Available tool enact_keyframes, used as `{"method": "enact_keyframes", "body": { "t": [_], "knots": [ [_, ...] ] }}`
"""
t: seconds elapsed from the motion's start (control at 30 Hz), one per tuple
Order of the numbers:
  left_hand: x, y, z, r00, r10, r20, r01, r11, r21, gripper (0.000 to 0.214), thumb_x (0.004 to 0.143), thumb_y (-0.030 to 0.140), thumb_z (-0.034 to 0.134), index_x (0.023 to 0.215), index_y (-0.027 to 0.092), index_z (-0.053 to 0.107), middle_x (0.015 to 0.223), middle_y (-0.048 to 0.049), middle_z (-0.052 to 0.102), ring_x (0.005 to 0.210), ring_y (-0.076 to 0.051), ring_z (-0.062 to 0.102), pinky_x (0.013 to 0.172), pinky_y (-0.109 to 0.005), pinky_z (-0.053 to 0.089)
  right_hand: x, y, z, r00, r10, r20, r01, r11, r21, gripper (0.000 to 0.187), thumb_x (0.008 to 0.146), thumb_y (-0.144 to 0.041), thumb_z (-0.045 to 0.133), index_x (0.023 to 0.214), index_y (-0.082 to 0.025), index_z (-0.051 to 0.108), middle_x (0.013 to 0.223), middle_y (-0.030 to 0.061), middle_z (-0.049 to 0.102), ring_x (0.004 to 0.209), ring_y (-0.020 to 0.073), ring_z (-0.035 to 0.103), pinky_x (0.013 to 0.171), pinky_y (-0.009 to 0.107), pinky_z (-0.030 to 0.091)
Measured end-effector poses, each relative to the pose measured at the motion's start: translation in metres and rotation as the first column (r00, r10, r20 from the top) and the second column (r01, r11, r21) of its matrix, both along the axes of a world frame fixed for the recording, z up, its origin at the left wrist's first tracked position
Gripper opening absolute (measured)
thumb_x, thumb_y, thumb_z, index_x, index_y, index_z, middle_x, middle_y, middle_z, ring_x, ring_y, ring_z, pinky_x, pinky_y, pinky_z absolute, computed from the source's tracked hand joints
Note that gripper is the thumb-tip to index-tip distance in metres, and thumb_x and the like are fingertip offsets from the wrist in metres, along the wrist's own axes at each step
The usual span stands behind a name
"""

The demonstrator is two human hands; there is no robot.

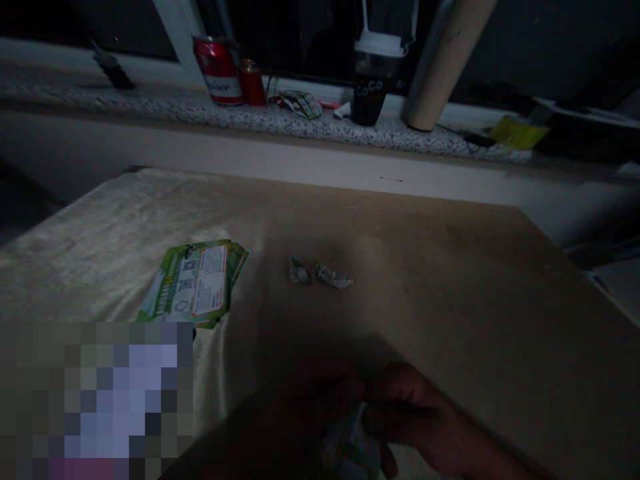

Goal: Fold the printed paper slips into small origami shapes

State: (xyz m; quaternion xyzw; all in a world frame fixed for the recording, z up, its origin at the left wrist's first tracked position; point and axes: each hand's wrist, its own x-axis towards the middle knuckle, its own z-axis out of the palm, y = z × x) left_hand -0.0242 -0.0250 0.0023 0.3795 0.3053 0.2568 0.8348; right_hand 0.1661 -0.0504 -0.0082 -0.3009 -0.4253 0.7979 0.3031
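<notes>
Both my hands are low at the bottom edge, in deep shadow. My left hand (295, 413) and my right hand (415, 420) meet with fingers pinched on a small pale piece of paper (350, 443) between them. Farther out on the table (450, 280) lie two small folded paper pieces (320, 273) side by side. A stack of green printed flyers (197, 283) lies to the left of them, well clear of my hands.
A speckled stone ledge (150, 100) runs along the back with a red can (219, 70), a small red bottle (253, 83), a dark drink cup (371, 87), a paper roll (447, 60) and yellow scraps (517, 133). A blurred patch covers the lower left.
</notes>
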Motion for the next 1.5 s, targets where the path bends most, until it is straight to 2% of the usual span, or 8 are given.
{"method": "enact_keyframes", "body": {
  "t": [0.2, 0.5, 0.6, 0.77, 0.9, 1.07, 1.3, 1.5],
  "knots": [
    [-0.004, 0.008, 0.009, 0.987, -0.154, -0.053, 0.159, 0.981, 0.108, 0.059, 0.094, 0.067, 0.06, 0.086, 0.012, 0.081, 0.084, -0.0145, 0.081, 0.07, -0.02, 0.071, 0.063, -0.026, 0.05, 0.004, 0.002, 0.002, 0.99, -0.127, -0.059, 0.126, 0.992, -0.015, 0.043, 0.094, -0.046, 0.073, 0.07, -0.01, 0.073, 0.053, -0.0002, 0.058, 0.045, 0.0074, 0.05, 0.047, 0.018, 0.04],
    [-0.001, 0.004, 0.011, 0.99, -0.118, 0.073, 0.117, 0.993, 0.022, 0.052, 0.093, 0.062, 0.065, 0.082, 0.013, 0.079, 0.07, -0.0095, 0.076, 0.065, -0.019, 0.07, 0.07, -0.029, 0.053, 0.005, 0.001, 0.001, 0.998, -0.052, -0.042, 0.053, 0.998, 0.016, 0.047, 0.094, -0.052, 0.072, 0.075, -0.009, 0.074, 0.064, 0.003, 0.063, 0.048, 0.0072, 0.055, 0.049, 0.017, 0.045],
    [-0.005, 0.005, 0.007, 0.993, -0.101, 0.057, 0.099, 0.994, 0.035, 0.051, 0.091, 0.061, 0.069, 0.076, 0.013, 0.077, 0.064, -0.0053, 0.07, 0.058, -0.016, 0.064, 0.061, -0.025, 0.048, 0.006, -0.001, -0.001, 0.999, -0.035, -0.028, 0.035, 0.999, 0.0, 0.048, 0.091, -0.055, 0.074, 0.076, -0.009, 0.073, 0.063, 0.0027, 0.063, 0.048, 0.0074, 0.055, 0.049, 0.017, 0.046],
    [-0.009, 0.005, 0.0, 0.997, -0.033, -0.073, 0.038, 0.996, 0.075, 0.048, 0.082, 0.061, 0.077, 0.07, 0.015, 0.07, 0.06, 0.0024, 0.055, 0.057, -0.012, 0.049, 0.056, -0.022, 0.04, 0.007, -0.002, -0.003, 0.999, -0.03, 0.038, 0.028, 0.998, 0.048, 0.05, 0.089, -0.056, 0.074, 0.067, -0.012, 0.066, 0.057, 0.0003, 0.058, 0.046, 0.0073, 0.053, 0.046, 0.017, 0.043],
    [-0.008, 0.004, -0.003, 0.989, -0.047, -0.14, 0.066, 0.989, 0.134, 0.054, 0.081, 0.068, 0.075, 0.068, 0.016, 0.065, 0.06, 0.0051, 0.046, 0.057, -0.011, 0.042, 0.055, -0.021, 0.037, 0.004, -0.001, 0.002, 0.995, -0.03, 0.099, 0.011, 0.982, 0.189, 0.046, 0.091, -0.049, 0.073, 0.064, -0.014, 0.062, 0.056, -0.0012, 0.057, 0.047, 0.0077, 0.053, 0.048, 0.017, 0.043],
    [-0.011, 0.001, -0.007, 0.959, -0.03, -0.282, 0.088, 0.976, 0.199, 0.052, 0.084, 0.067, 0.071, 0.073, 0.016, 0.072, 0.065, 0.0022, 0.053, 0.063, -0.013, 0.046, 0.057, -0.022, 0.039, 0.002, 0.001, 0.006, 0.992, -0.059, 0.109, 0.022, 0.95, 0.312, 0.05, 0.099, -0.048, 0.063, 0.062, -0.014, 0.062, 0.052, -0.0042, 0.049, 0.047, 0.0068, 0.045, 0.049, 0.017, 0.042],
    [-0.004, 0.003, 0.006, 0.99, -0.142, -0.015, 0.142, 0.99, 0.009, 0.053, 0.079, 0.066, 0.076, 0.065, 0.015, 0.074, 0.059, -0.0013, 0.062, 0.056, -0.014, 0.054, 0.06, -0.026, 0.046, 0.003, 0.002, 0.012, 0.982, -0.029, 0.188, -0.038, 0.938, 0.343, 0.055, 0.099, -0.053, 0.06, 0.059, -0.015, 0.062, 0.051, -0.0029, 0.052, 0.046, 0.0076, 0.047, 0.049, 0.018, 0.041],
    [-0.004, 0.007, 0.011, 0.995, -0.103, 0.004, 0.101, 0.987, 0.124, 0.048, 0.086, 0.061, 0.074, 0.071, 0.015, 0.078, 0.061, 0.0003, 0.062, 0.059, -0.012, 0.05, 0.062, -0.023, 0.041, 0.006, 0.002, 0.016, 0.957, -0.106, 0.269, -0.007, 0.921, 0.389, 0.047, 0.099, -0.044, 0.063, 0.063, -0.015, 0.064, 0.052, -0.0016, 0.056, 0.05, 0.0087, 0.05, 0.053, 0.02, 0.04]
  ]
}}
